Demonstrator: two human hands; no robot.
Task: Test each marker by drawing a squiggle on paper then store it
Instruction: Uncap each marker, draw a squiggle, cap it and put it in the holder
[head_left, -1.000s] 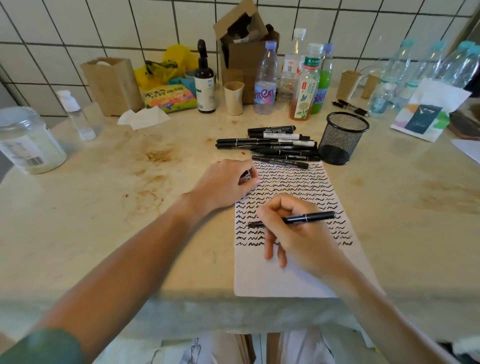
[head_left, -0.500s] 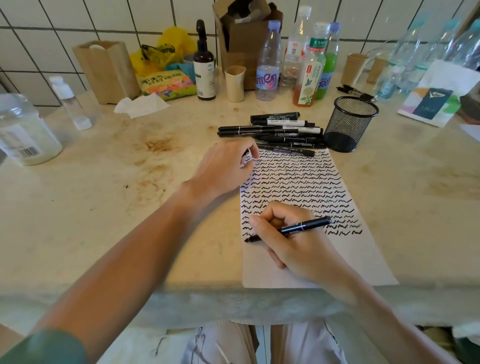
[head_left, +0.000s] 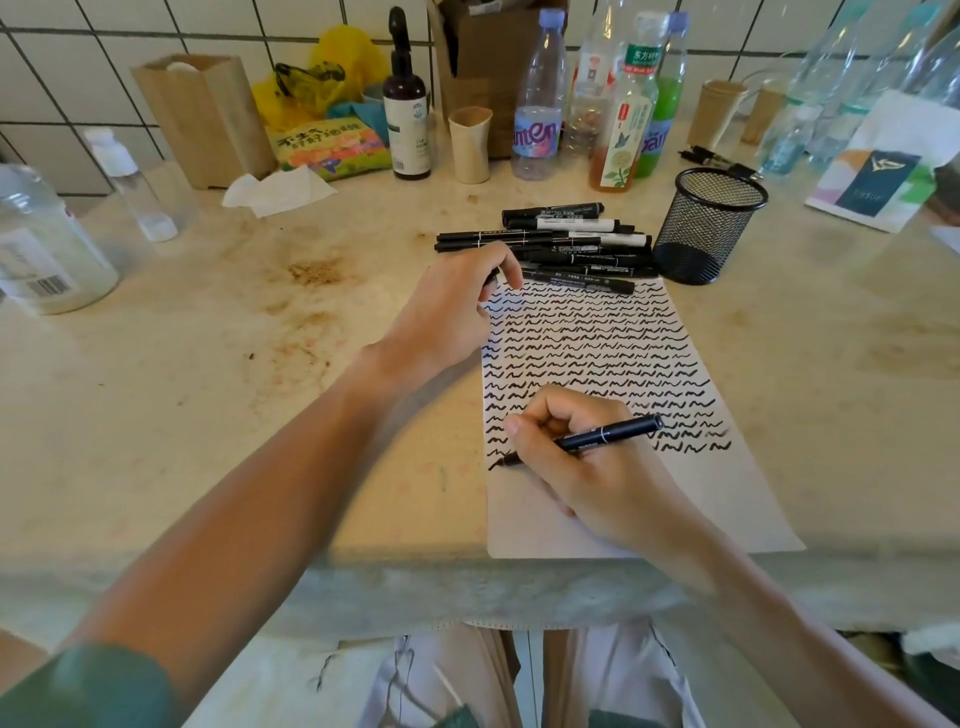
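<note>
Right hand (head_left: 597, 467) grip pinches marker (head_left: 597, 439), tip on paper (head_left: 727, 499) near table's (head_left: 208, 415) front edge. Left hand (head_left: 447, 317) curled around a cap at paper's far-left corner.

marker pile (head_left: 561, 244) crowding mesh cup (head_left: 707, 228), perhaps touching

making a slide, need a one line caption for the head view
Right hand puts the marker tip to the squiggle-filled paper while the left hand steadies its top corner beside the marker pile.
</note>
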